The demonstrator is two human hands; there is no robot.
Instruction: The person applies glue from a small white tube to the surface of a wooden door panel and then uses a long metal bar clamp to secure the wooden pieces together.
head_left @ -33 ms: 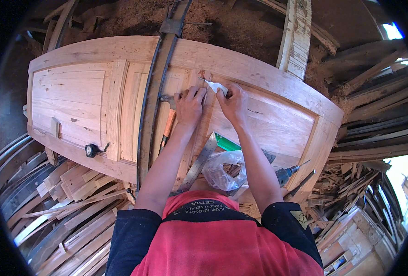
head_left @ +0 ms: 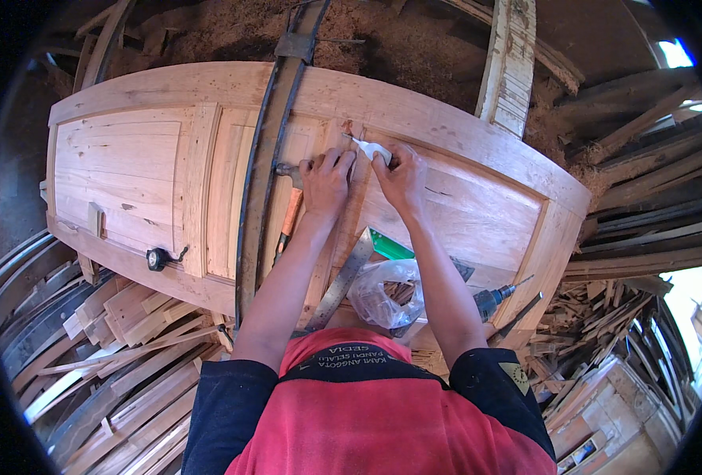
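Note:
My right hand [head_left: 402, 176] is closed round a small white squeeze bottle [head_left: 377, 153]. The bottle is tilted, its thin nozzle pointing left to a reddish-brown spot on the wooden panel door [head_left: 462, 202]. Beside it my left hand [head_left: 326, 188] rests on the door with bent, slightly parted fingers; I see nothing in them, though the fingertips' undersides are hidden. Just left of that hand lies a hammer [head_left: 291, 212] with an orange-brown handle, partly covered by my forearm. A long metal bar clamp [head_left: 259, 182] crosses the door.
Nearer me on the door lie a metal square [head_left: 344, 279], a green tool part [head_left: 390, 247], a clear plastic bag [head_left: 370, 294] and a blue drill [head_left: 493, 301]. A round black tool [head_left: 157, 259] sits at the left edge. Stacked wood strips [head_left: 141, 340] and sawdust [head_left: 398, 55] surround the door.

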